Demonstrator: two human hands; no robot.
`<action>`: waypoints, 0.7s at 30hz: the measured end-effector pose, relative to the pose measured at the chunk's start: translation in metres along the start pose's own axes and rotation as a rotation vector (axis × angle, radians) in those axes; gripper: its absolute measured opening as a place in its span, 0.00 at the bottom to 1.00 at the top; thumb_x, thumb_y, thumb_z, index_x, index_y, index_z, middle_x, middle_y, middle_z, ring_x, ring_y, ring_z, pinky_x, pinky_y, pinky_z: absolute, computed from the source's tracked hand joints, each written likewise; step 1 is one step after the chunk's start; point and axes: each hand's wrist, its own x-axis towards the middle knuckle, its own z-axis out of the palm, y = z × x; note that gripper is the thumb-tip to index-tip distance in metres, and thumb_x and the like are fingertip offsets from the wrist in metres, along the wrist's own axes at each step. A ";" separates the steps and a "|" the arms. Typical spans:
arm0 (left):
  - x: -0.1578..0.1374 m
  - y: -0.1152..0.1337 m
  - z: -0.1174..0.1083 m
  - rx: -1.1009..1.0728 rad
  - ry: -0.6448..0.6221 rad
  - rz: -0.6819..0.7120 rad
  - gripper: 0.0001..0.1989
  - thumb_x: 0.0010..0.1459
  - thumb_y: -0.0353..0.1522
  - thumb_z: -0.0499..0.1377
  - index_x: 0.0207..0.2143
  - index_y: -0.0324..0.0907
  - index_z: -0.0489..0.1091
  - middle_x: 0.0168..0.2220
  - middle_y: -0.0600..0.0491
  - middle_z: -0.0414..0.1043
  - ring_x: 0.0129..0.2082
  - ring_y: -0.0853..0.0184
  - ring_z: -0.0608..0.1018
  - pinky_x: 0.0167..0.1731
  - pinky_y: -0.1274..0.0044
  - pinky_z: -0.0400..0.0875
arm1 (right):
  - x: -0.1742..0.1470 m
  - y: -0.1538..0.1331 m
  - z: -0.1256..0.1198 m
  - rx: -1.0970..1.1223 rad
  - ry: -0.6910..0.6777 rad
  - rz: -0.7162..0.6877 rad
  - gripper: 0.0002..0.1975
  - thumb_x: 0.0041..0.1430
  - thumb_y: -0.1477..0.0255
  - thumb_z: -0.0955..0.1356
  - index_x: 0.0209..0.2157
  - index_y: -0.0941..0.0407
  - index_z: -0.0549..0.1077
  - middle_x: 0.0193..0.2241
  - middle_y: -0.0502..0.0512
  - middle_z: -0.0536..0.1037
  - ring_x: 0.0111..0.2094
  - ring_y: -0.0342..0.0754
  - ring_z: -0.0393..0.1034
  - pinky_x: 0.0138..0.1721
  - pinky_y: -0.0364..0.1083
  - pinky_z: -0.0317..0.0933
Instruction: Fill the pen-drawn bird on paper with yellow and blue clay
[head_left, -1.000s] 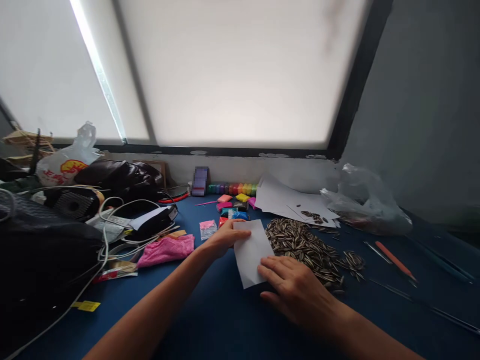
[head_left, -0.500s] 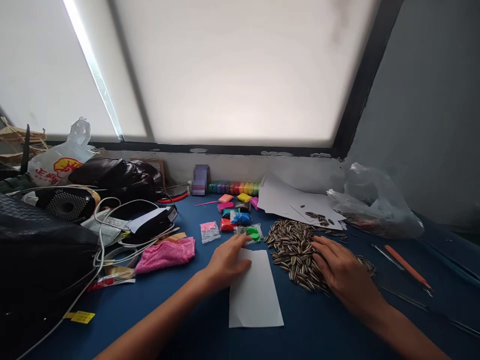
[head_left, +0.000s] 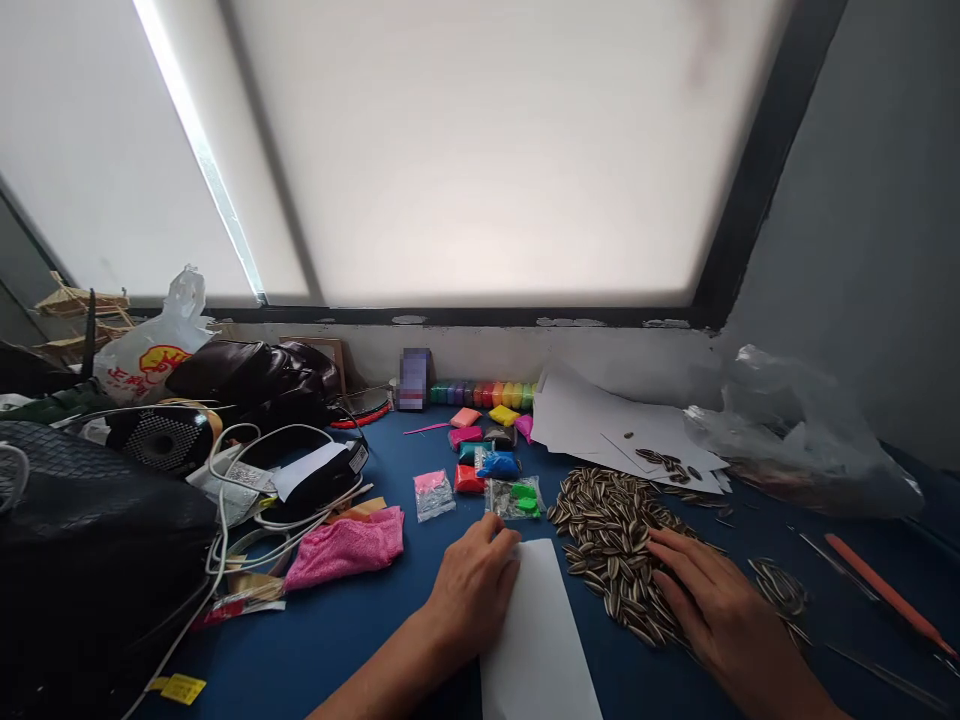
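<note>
My left hand (head_left: 476, 588) rests at the upper left edge of a white sheet of paper (head_left: 536, 630), its fingers bent and drawn together against that edge. Part of the sheet's edge is hidden under the hand. Just right of the paper lies a heap of striped sunflower seeds (head_left: 611, 535). My right hand (head_left: 724, 605) is open with its fingers stretched out, and the fingertips touch the heap's right side. A smaller cluster of seeds (head_left: 780, 588) lies beyond that hand.
Small packs of coloured clay, a blue one (head_left: 496, 463) among them, lie ahead. Stacked white papers (head_left: 600, 425) hold loose seeds. At right are an orange tool (head_left: 885, 590) and a plastic bag (head_left: 817, 450); at left, a pink cloth (head_left: 349, 548), cables and a black bag (head_left: 90, 580).
The view has shifted, so everything sits lower in the picture. My left thumb, stretched over the paper before, is now drawn in beside the fingers. My right hand stays by the seeds.
</note>
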 end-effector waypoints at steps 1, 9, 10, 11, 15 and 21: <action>0.001 -0.001 0.000 -0.009 0.003 -0.004 0.14 0.63 0.28 0.48 0.49 0.44 0.68 0.50 0.48 0.67 0.46 0.63 0.73 0.44 0.72 0.70 | -0.001 0.000 0.000 0.002 -0.003 -0.002 0.20 0.70 0.62 0.57 0.45 0.57 0.75 0.43 0.59 0.80 0.44 0.52 0.77 0.38 0.50 0.74; 0.002 -0.007 0.001 0.019 0.055 0.038 0.15 0.63 0.27 0.48 0.49 0.43 0.68 0.48 0.49 0.69 0.43 0.64 0.74 0.42 0.74 0.70 | -0.001 0.003 0.001 0.039 -0.009 -0.015 0.21 0.69 0.61 0.57 0.46 0.58 0.75 0.46 0.62 0.79 0.46 0.55 0.75 0.39 0.53 0.74; 0.001 -0.008 0.001 0.037 0.064 0.039 0.15 0.62 0.28 0.49 0.49 0.43 0.69 0.48 0.49 0.69 0.43 0.64 0.74 0.42 0.74 0.70 | -0.001 0.003 0.001 0.045 -0.013 -0.016 0.21 0.69 0.61 0.57 0.46 0.58 0.75 0.46 0.62 0.78 0.46 0.55 0.75 0.39 0.53 0.74; 0.001 -0.008 0.001 0.058 0.074 0.043 0.15 0.62 0.27 0.49 0.48 0.43 0.69 0.48 0.49 0.69 0.44 0.64 0.74 0.42 0.74 0.70 | -0.001 0.003 0.001 0.049 -0.020 -0.015 0.22 0.69 0.61 0.57 0.46 0.59 0.75 0.46 0.62 0.78 0.46 0.56 0.75 0.39 0.53 0.74; 0.006 -0.011 -0.003 0.135 0.129 0.085 0.13 0.61 0.26 0.50 0.43 0.41 0.72 0.46 0.49 0.72 0.45 0.61 0.72 0.46 0.70 0.68 | -0.003 0.002 0.001 0.058 -0.067 0.001 0.22 0.69 0.61 0.57 0.47 0.58 0.76 0.48 0.62 0.77 0.48 0.56 0.74 0.40 0.53 0.73; -0.014 0.006 -0.038 0.038 0.348 0.220 0.09 0.62 0.29 0.52 0.40 0.41 0.72 0.44 0.49 0.73 0.45 0.63 0.72 0.46 0.71 0.68 | -0.001 0.008 -0.004 0.051 -0.109 0.066 0.23 0.69 0.61 0.56 0.49 0.59 0.75 0.50 0.65 0.76 0.50 0.58 0.72 0.43 0.56 0.72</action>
